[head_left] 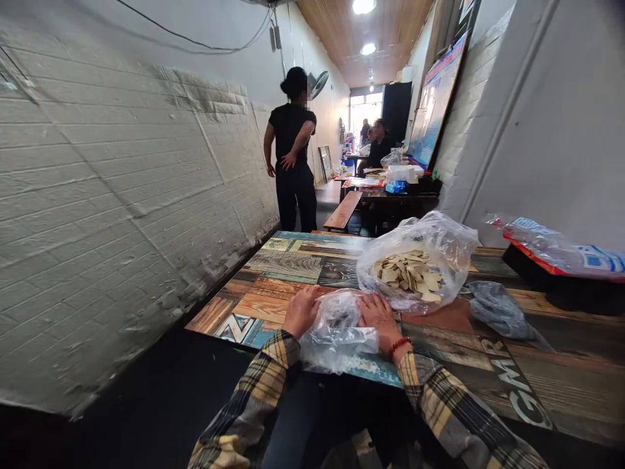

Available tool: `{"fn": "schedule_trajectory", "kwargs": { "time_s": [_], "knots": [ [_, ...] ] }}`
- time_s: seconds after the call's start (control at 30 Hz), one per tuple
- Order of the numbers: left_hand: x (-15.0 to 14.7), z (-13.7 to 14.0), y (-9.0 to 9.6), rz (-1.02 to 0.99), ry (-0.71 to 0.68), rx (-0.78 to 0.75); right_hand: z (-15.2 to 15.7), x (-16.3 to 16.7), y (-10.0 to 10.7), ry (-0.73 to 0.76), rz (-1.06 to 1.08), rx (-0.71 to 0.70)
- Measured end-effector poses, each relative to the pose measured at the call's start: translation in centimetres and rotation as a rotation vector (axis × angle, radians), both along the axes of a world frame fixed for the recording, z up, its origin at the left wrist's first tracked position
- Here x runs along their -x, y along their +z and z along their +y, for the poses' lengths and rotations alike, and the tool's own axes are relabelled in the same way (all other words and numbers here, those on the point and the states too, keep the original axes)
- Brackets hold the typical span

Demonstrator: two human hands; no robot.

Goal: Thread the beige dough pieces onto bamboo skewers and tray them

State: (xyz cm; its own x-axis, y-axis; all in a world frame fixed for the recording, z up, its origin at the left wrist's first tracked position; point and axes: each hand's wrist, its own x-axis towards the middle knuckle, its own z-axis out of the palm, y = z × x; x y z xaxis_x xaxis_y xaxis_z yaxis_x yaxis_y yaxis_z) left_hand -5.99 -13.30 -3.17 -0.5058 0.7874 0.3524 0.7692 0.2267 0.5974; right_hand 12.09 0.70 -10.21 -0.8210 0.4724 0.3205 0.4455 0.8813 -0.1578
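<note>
A crumpled clear plastic bag [336, 332] lies at the near edge of the table, between my two hands. My left hand [301, 311] grips its left side, with the fingertips partly hidden by the plastic. On the opposite side, my right hand [378, 319] holds the bag with bent fingers. What the bag contains, if anything, I cannot make out. Just beyond my right hand, a larger open plastic bag [461, 238] holds many flat, pale, irregular pieces [410, 275].
A patterned wood-look table [288, 267] carries a grey crumpled bag [502, 312] and a black tray [530, 264] with plastic packaging [566, 247] at right. A person in black [293, 143] stands beyond the table, near the left wall. A bench [344, 210] stands farther back.
</note>
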Motion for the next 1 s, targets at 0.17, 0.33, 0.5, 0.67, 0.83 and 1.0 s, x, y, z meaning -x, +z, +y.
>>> {"fn": "schedule_trajectory", "kwargs": {
  "time_s": [0.17, 0.33, 0.5, 0.67, 0.83, 1.0],
  "knots": [
    [-5.1, -0.2, 3.8, 0.162, -0.176, -0.120, 0.2, 1.5, -1.1, -0.066, -0.018, 0.004],
    [-8.2, 0.8, 1.9, 0.173, -0.377, 0.353, -0.4, 1.3, -0.7, -0.068, -0.001, -0.004],
    [-3.2, -2.1, -1.4, 0.338, -0.045, 0.502, -0.7, 1.2, -0.2, -0.094, 0.094, 0.026],
    [1.2, -4.1, -2.4, 0.246, -0.131, 0.500, 0.7, 1.6, -0.4, -0.110, 0.216, 0.102],
    [2.1, -1.7, -3.8, 0.176, -0.191, 0.430, 2.8, 0.6, 2.6, -0.080, 0.359, 0.144],
    [2.1, 1.7, -4.3, 0.215, -0.095, 0.392, -0.5, 0.6, 7.2, 0.138, 0.516, 0.129]
  ]
}}
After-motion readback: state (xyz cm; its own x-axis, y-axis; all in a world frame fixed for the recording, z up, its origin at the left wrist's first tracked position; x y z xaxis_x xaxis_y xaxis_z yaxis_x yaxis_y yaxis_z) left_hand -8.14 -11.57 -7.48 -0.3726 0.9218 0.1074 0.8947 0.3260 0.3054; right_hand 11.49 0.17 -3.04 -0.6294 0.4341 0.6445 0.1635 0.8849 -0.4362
